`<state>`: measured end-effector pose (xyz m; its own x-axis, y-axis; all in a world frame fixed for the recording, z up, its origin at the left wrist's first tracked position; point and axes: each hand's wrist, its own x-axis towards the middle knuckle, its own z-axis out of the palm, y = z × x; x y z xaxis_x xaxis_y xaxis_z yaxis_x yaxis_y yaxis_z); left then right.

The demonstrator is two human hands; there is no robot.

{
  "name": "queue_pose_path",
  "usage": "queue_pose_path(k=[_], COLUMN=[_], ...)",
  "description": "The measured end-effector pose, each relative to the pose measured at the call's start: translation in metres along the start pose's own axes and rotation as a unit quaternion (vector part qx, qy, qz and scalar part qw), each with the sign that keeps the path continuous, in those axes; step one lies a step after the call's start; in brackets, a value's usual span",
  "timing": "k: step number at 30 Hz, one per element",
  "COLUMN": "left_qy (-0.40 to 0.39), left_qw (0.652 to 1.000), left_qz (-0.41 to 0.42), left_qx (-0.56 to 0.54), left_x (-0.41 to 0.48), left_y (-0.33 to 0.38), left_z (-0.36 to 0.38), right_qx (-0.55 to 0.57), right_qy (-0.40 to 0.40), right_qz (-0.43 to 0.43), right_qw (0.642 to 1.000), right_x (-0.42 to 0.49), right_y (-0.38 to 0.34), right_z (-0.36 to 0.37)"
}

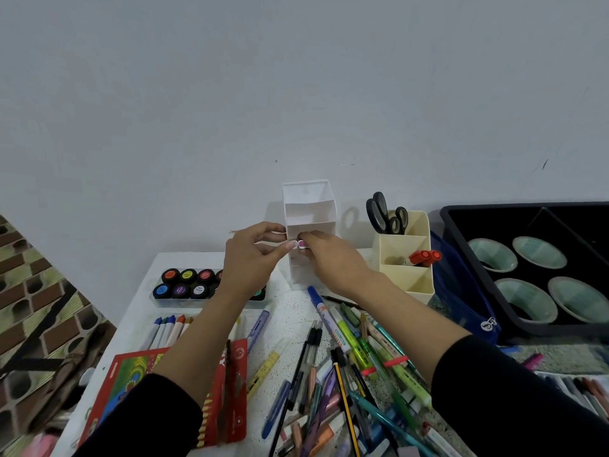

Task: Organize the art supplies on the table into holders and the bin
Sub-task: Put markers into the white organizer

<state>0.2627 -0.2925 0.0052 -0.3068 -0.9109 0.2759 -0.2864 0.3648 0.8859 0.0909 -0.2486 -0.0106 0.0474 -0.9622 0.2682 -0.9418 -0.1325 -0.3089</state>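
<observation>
Paint pots (184, 282) lie below-left of the left grip (250, 255), which pinches the white tiered holder (308, 199) by its left wall. Beside it, the right grip (329, 258) pinches a small pink piece (302, 244) against the holder's front. A cream holder (412, 282) stands just right of it.

Tiered holder (308, 209) against the wall (296, 94) — paint pots (184, 282) left, second holder (408, 278) then bin (461, 225) right.

One head-worn wide-angle view looks forward and down, close over the table (290, 311), facing the wall (296, 94).
</observation>
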Motion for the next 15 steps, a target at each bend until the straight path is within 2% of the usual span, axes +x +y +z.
queue_pose_path(k=[10, 13, 15], left_qy=[-0.007, -0.019, -0.077], left_qw=[0.999, 0.992, 0.971], left_qz=[0.013, 0.023, 0.019], left_qx=[0.051, 0.121, 0.226], left_x=[-0.012, -0.033, -0.049], left_y=[-0.001, -0.008, -0.016], left_z=[-0.005, -0.021, -0.035], right_qx=[-0.010, 0.006, 0.025], right_qy=[0.010, 0.095, 0.129], right_qz=[0.018, 0.014, -0.006], right_qw=[1.000, 0.995, 0.991], right_x=[-0.012, -0.039, -0.058], right_y=[-0.005, -0.017, -0.028], right_z=[-0.002, 0.000, 0.002])
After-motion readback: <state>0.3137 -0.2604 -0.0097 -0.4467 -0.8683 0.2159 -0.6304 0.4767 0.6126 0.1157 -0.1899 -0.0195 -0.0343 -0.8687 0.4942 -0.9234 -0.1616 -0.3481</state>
